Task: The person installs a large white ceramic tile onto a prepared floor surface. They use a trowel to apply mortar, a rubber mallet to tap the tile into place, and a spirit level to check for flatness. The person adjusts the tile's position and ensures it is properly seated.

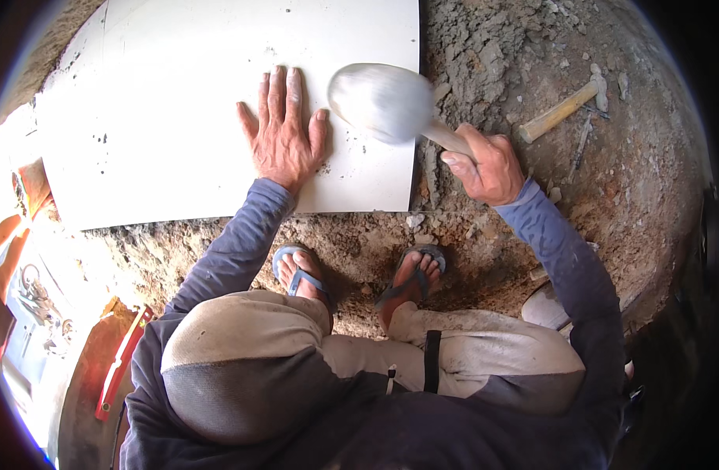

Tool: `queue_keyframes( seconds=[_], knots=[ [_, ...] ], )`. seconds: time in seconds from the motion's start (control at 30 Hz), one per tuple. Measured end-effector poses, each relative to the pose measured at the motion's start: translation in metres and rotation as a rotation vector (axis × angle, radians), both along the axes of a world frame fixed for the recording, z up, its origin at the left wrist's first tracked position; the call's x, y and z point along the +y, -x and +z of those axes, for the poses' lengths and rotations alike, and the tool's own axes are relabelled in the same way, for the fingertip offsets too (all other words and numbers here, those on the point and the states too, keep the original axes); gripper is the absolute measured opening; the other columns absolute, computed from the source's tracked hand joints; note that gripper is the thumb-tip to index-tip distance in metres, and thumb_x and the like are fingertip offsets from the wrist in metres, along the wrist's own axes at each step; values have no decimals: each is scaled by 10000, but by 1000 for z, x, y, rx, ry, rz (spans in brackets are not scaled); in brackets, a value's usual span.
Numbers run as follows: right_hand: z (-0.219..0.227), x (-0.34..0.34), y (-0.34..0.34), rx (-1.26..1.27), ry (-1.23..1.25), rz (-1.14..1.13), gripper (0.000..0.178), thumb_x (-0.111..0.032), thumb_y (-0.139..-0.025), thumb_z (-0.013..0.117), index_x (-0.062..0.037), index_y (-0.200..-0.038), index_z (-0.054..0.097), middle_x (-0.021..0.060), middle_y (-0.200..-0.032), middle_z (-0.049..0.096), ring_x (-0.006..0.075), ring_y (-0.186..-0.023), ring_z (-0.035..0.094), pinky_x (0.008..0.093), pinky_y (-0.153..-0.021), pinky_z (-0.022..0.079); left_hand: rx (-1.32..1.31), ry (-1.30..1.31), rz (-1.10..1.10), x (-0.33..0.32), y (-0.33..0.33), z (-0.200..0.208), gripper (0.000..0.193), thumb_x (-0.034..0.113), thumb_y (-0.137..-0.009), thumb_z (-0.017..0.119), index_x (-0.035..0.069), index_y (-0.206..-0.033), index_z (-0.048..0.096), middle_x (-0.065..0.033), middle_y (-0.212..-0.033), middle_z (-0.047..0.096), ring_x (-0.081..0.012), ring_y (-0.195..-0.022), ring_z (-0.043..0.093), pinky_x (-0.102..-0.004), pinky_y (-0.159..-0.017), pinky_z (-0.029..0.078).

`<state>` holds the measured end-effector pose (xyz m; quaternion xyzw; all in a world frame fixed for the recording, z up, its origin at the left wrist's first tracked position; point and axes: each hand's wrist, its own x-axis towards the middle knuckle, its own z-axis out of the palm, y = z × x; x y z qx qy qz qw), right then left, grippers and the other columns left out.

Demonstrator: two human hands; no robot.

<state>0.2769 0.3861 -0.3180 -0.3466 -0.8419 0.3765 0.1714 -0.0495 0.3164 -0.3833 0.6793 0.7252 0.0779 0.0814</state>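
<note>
Right hand (489,166) grips blurred mallet (381,103) above right edge of white slab (179,117) on rough earth (485,251); left hand (285,153) presses flat, grasping nothing: likely tapping-down, next blow calling for clear fingers.

No writing, label or number can be read anywhere in the frame. The white board (179,125) at the upper left shows only dark specks — nothing legible. The mallet (379,102) at top centre is blurred — any mark on its head is unreadable. On the red bar (126,354) at the lower left, no lettering can be made out.
</note>
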Motion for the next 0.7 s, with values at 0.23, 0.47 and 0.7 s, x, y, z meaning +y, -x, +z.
queue_keyframes(
  seconds=[0.23, 0.47, 0.7],
  knots=[
    [-10, -1, -3, 81, 59, -4, 396, -352, -1032, 610, 44, -1028, 617, 167, -569, 593, 310, -493, 671, 428, -473, 533, -7, 3, 9, -2, -1, 2, 723, 532, -1039, 377, 114, -1626, 328, -142, -1691, 285, -317, -1588, 200, -650, -1239, 5],
    [-12, 2, -1, -64, 90, 13, 360, -333, -1031, 623, 25, -998, 605, 163, -569, 590, 293, -478, 659, 411, -454, 500, -5, 2, 3, 1, 1, 2, 726, 529, -1034, 384, 111, -1625, 329, -146, -1691, 284, -321, -1588, 203, -659, -1237, 20],
    [-17, 4, 1, -16, -28, -8, 424, -392, -1030, 616, 32, -1055, 607, 156, -577, 586, 306, -505, 674, 428, -489, 530, 12, 12, 6, 5, -1, 6, 724, 519, -1033, 382, 109, -1626, 325, -149, -1691, 284, -324, -1587, 203, -666, -1237, 20]
  ],
)
